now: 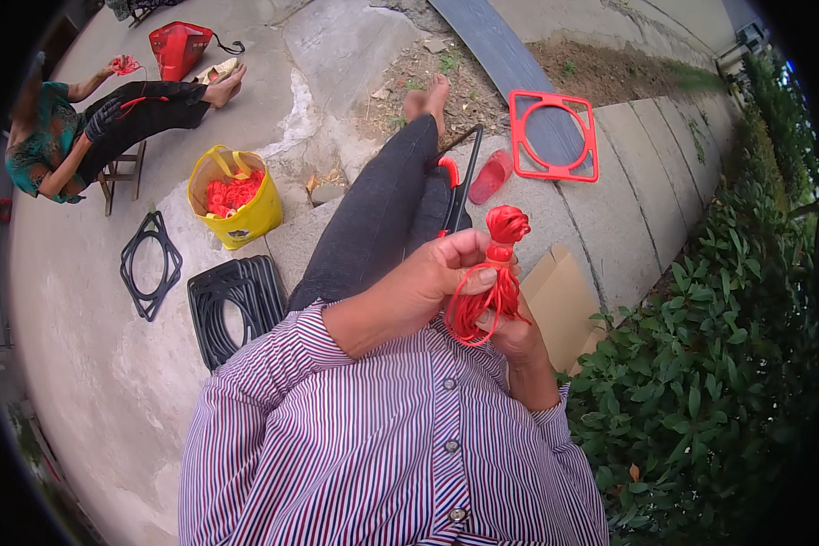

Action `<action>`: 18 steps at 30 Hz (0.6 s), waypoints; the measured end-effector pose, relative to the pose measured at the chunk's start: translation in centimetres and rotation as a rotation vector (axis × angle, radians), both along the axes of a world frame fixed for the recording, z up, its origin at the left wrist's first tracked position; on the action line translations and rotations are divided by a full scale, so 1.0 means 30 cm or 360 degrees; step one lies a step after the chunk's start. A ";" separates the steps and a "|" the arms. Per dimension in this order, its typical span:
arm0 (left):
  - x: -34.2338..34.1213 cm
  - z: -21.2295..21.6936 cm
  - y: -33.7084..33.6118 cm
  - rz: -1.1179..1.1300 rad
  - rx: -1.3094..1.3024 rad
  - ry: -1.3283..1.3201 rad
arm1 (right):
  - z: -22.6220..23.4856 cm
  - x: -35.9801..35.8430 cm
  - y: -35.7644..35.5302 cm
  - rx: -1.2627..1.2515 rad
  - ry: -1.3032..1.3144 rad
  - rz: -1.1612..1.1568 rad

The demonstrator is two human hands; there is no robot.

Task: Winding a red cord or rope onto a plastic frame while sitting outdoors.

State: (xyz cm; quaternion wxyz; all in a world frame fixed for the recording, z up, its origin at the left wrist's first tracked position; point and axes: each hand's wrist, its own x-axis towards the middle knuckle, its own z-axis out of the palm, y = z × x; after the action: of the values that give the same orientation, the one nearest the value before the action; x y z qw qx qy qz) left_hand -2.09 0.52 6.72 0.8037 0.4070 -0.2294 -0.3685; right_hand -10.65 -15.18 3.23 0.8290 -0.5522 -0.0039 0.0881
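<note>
A bundle of thin red cord [508,224] is held upright in front of my chest, bound round its middle by a band, with loose loops hanging below. My left hand [450,268] is closed on it from the left, its thumb pressed against the cord just under the band. From below and behind, my right hand [517,335] grips the lower loops; some of its fingers are hidden by the cord. Just beyond my hands, against my legs, leans a black frame [465,173] with red cord wound on part of it.
A yellow bag [246,223] of red cord stands on the left, near stacked black frames [211,296] and a single black frame [127,259]. Further right are a red frame [521,164], a pink shoe [491,177], cardboard [560,296] and bushes [701,391]. A seated person [50,146] handles red cord.
</note>
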 end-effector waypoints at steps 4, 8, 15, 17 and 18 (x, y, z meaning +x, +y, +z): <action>0.118 0.056 0.105 0.0343 -0.0423 0.0514 | -0.074 0.062 -0.134 0.0790 0.0188 0.0313; 0.231 -0.037 0.200 0.0771 0.0478 -0.0933 | -0.141 0.133 -0.231 0.0876 0.0134 -0.0235; 0.097 -0.139 0.080 -0.0042 0.1732 -0.1803 | -0.110 0.187 -0.087 -0.0724 0.0510 0.0339; 0.087 -0.167 0.036 0.0310 0.1559 -0.1447 | -0.119 0.196 -0.099 -0.0832 0.0391 0.0278; 0.091 -0.171 0.038 0.0370 0.1592 -0.1410 | -0.136 0.206 -0.097 -0.0834 0.0417 0.0230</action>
State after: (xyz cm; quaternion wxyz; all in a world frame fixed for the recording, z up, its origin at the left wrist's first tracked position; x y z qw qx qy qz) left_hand 0.62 1.67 1.59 0.3833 0.8644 -0.2937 -0.1399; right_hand -4.48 -18.10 -0.87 0.6433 -0.7295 0.0867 0.2154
